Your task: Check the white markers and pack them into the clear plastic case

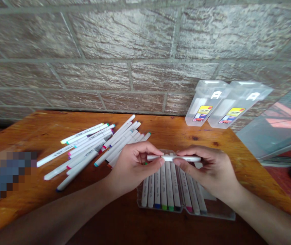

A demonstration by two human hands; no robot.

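Observation:
Both hands hold one white marker (173, 158) sideways above a clear plastic case (211, 213). My left hand (132, 166) pinches the marker's left end between thumb and fingers. My right hand (206, 170) grips its right end, fingers curled over it. Below them, several white markers (169, 190) with coloured caps lie side by side in the case, caps towards me. A loose pile of white markers (94, 149) lies on the wooden table (46, 129) just left of my left hand.
Two clear plastic lids or boxes (206, 102) with yellow labels lean against the brick wall at the back right. A glass pane (278, 126) stands at the right edge. A blurred patch covers something at the left edge.

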